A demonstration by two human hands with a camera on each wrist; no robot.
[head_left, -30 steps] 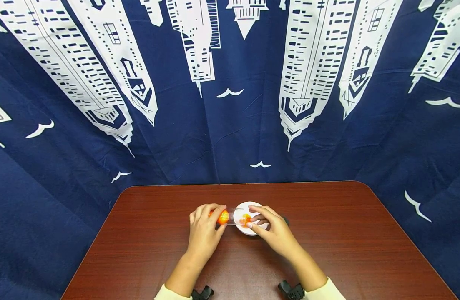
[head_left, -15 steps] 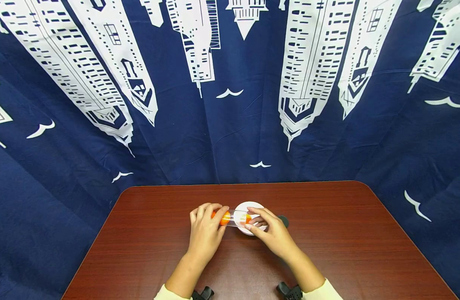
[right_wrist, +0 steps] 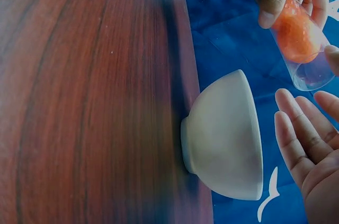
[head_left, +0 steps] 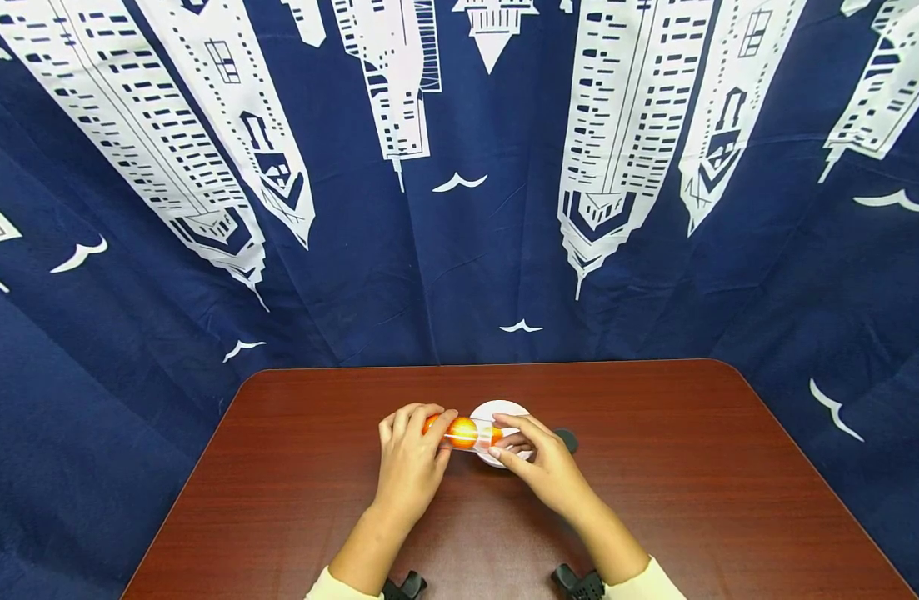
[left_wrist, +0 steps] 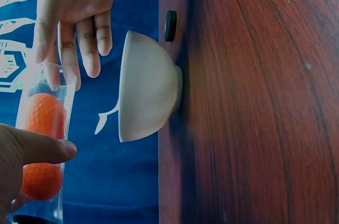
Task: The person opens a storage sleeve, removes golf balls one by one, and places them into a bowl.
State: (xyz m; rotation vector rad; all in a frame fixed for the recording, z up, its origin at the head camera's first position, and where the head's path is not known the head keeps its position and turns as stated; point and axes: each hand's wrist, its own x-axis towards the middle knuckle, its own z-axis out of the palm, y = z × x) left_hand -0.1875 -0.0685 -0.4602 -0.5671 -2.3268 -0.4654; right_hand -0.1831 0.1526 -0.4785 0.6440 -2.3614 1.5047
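Note:
My left hand (head_left: 412, 454) grips a clear tube (right_wrist: 312, 73) with orange dimpled balls inside. Two balls show, an upper ball (left_wrist: 46, 114) and a lower ball (left_wrist: 42, 180), the left thumb crossing between them. The tube lies nearly level in the head view, its clear mouth toward my right hand (head_left: 551, 468). The right thumb and forefinger are at that mouth, the other fingers extended below it. Under the mouth stands a white bowl (right_wrist: 225, 139); its inside is mostly hidden. An orange patch shows near the right fingertips; I cannot tell whether it is in tube or bowl.
A dark round disc (left_wrist: 170, 26) lies on the brown wooden table (head_left: 654, 517), right of the bowl and partly behind the right hand. A blue cloth (head_left: 496, 267) with white buildings and birds hangs behind the table's far edge.
An orange ball in the tube has moved right, toward the mouth. The right fingertips have shifted slightly left to the tube's end, uncovering more of the dark disc. The left hand stays nearly still.

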